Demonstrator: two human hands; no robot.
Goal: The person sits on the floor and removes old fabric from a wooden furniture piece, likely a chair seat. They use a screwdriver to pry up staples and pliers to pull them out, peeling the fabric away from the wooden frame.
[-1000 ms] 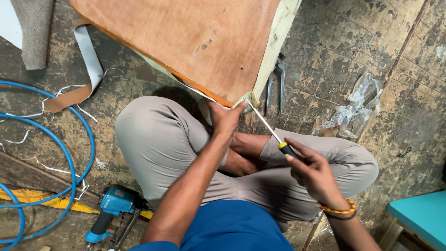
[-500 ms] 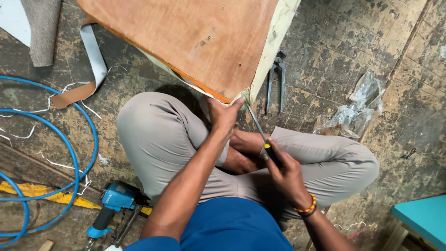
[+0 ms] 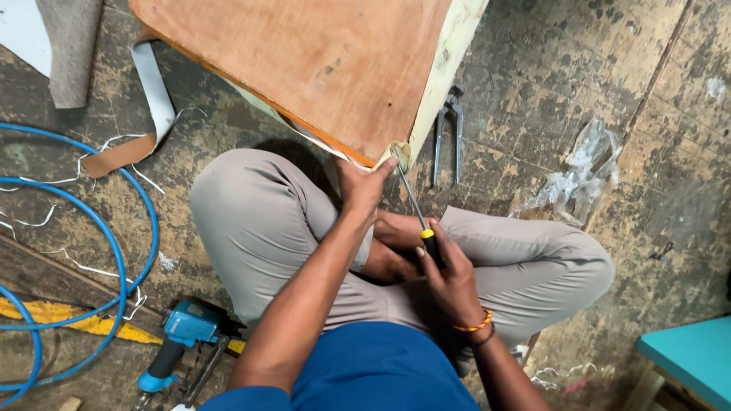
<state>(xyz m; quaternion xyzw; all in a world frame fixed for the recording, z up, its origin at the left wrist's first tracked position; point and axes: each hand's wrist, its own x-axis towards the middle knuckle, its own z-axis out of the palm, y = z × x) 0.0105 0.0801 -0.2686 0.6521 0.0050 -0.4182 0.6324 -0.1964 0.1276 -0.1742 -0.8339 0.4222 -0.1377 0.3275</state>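
My right hand [image 3: 449, 278] has come in closer since a second ago, fingers wrapped around the screwdriver [image 3: 417, 215], its tip now at the wooden panel's [image 3: 320, 68] near corner. My left hand [image 3: 362, 186] stays there, fingers pinching the fabric edge.

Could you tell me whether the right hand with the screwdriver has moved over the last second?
Yes. The right hand has drawn in from the right knee toward the board corner, steepening the screwdriver.
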